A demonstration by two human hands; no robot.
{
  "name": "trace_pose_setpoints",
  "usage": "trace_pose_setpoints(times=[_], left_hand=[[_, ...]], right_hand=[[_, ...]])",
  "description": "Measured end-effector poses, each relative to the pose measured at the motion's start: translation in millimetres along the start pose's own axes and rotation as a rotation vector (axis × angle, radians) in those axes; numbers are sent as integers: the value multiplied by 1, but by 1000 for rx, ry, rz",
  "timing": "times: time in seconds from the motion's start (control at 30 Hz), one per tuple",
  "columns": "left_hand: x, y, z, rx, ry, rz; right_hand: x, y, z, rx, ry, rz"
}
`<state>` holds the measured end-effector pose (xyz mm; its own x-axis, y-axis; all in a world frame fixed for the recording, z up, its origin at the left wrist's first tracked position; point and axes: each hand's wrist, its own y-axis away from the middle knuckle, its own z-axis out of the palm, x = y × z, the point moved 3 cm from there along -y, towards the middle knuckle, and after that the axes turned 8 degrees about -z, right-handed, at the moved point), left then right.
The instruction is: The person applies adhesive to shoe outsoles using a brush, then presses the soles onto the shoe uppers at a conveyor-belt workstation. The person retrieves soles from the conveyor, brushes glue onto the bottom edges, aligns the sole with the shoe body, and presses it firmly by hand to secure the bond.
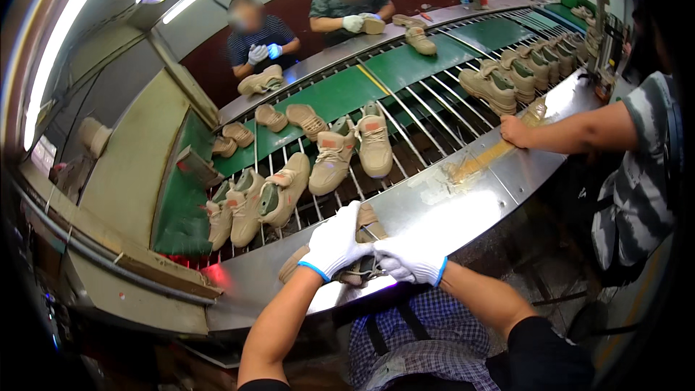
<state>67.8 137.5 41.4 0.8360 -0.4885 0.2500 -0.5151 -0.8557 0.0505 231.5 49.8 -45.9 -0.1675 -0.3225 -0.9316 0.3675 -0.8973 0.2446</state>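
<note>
White-gloved left hand (337, 242) is wrapped round a tan shoe (372, 229) on the steel surface (463, 206), lower centre of frame, right hand (411, 261) has bent fingers beside it (can't tell if pinching anything), and imo it's light, soft-topped, stiff-soled, so grab the sole edges.

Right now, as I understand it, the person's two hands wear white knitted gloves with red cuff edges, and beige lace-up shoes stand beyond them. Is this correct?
Not quite: the cuff edges are blue, not red, as the head view shows. The left hand and right hand do wear white knitted gloves, and beige lace-up shoes stand beyond them.
</note>
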Motion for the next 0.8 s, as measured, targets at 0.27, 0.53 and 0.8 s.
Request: trace_pose_setpoints(times=[0.27, 0.53, 0.8], left_hand=[[8, 34, -9, -93, -16, 141], [13, 123, 20, 175, 61, 466], [-8, 126, 53, 692, -41, 425]], right_hand=[[-32, 39, -33, 11, 671, -214], [-48, 45, -87, 554, 1346, -458], [-2, -11, 8, 328, 491, -724]])
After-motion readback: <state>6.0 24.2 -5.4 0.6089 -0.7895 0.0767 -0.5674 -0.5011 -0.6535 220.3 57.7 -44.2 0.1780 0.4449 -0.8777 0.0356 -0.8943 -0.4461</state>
